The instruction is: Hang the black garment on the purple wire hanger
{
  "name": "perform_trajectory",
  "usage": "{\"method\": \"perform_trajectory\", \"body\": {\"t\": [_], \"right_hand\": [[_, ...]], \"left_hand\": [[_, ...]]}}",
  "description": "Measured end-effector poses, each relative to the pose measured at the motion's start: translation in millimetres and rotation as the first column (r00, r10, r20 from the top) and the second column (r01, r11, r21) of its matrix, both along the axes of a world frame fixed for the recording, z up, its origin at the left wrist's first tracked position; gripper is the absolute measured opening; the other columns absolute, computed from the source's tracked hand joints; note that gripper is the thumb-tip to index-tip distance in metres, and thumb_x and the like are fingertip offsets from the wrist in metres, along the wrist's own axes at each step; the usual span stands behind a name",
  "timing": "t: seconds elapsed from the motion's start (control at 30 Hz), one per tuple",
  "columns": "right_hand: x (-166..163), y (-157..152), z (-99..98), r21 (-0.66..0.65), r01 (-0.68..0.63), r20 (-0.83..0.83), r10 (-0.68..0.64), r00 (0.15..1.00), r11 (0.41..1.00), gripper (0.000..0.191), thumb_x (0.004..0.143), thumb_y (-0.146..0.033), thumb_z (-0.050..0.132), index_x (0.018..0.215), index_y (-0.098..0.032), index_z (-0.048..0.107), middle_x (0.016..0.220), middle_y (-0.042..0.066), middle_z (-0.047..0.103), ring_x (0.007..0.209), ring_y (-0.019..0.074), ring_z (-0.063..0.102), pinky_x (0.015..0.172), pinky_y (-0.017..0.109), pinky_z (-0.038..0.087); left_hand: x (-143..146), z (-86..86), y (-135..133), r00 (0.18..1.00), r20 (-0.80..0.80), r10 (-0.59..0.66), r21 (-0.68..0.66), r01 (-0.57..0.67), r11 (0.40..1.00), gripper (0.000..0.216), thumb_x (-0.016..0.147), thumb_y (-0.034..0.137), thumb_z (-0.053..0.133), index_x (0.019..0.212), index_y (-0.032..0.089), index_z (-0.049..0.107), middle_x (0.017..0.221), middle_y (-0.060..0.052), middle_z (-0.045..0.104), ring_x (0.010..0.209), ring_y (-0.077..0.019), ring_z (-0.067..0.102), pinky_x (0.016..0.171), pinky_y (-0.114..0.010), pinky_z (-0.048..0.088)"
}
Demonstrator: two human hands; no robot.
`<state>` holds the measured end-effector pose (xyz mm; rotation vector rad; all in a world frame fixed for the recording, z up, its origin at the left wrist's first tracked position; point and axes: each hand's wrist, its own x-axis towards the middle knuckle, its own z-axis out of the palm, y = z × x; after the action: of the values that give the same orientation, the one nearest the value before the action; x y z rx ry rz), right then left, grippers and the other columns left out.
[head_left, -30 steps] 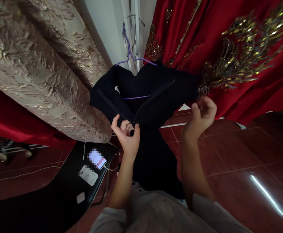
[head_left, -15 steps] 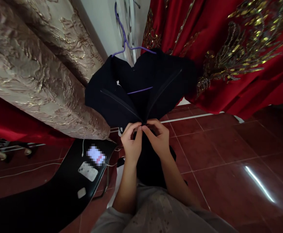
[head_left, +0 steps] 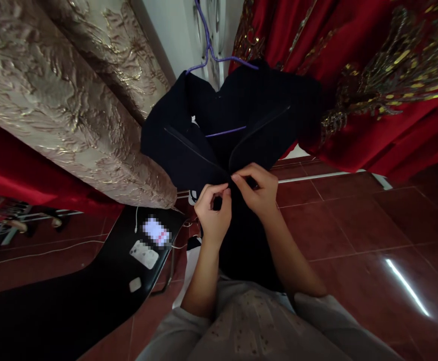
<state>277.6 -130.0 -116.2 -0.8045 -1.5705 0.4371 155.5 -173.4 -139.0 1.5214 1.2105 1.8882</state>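
Note:
A dark navy jacket (head_left: 279, 115) hangs from a purple hanger (head_left: 208, 47), its collar spread and the top of its front open in a V. Thin raised lines, like zipper edges, run along both sides of the opening. At the bottom of the V, my left hand (head_left: 214, 208) is closed in a pinch at the left front edge. My right hand (head_left: 258, 188) pinches the right front edge slightly higher, close beside it. The fingers cover whatever small part lies between them. Inside the neck, a small white tag (head_left: 193, 119) shows.
Beige-gold brocade cloth (head_left: 91, 115) hangs at left, red sequined cloth (head_left: 354, 110) at right. A black bench (head_left: 91, 291) at lower left carries a lit phone (head_left: 156, 231), a white phone (head_left: 144, 254) and a small white case (head_left: 135, 285). A white rack bar (head_left: 316, 176) runs above red floor tiles.
My hands, which met at the front opening, are now slightly apart; the right has moved up and right. The view has shifted, so the jacket appears farther right and a little higher.

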Motion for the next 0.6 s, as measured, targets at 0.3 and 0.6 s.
{"method": "perform_trajectory", "body": {"t": [0.3,0.6], "right_hand": [[-3.8,96.3,77.6,0.281,0.227,0.123,-0.269,0.955,0.933,0.035,0.105,-0.047,0.05,0.081,-0.023,0.059,0.079,0.005,0.06,0.08,0.0166,0.059,0.076,0.032,0.052],[-17.2,95.8,69.3,0.188,0.18,-0.077,-0.168,0.983,0.966,0.03,0.104,-0.049,0.052,0.094,-0.023,0.064,0.091,0.005,0.065,0.092,0.018,0.066,0.082,0.034,0.059]], "left_hand": [[12.4,-39.3,22.2,0.999,0.022,-0.033,-0.09,0.035,0.995,0.006,0.094,0.015,0.064,0.092,0.017,0.069,0.08,-0.002,0.061,0.073,-0.0145,0.06,0.069,-0.027,0.049],[-20.7,22.0,65.2,0.974,-0.187,-0.129,0.075,0.145,0.987,0.02,0.1,0.027,0.067,0.118,0.021,0.066,0.088,-0.003,0.066,0.08,-0.0156,0.064,0.081,-0.031,0.053]]}}
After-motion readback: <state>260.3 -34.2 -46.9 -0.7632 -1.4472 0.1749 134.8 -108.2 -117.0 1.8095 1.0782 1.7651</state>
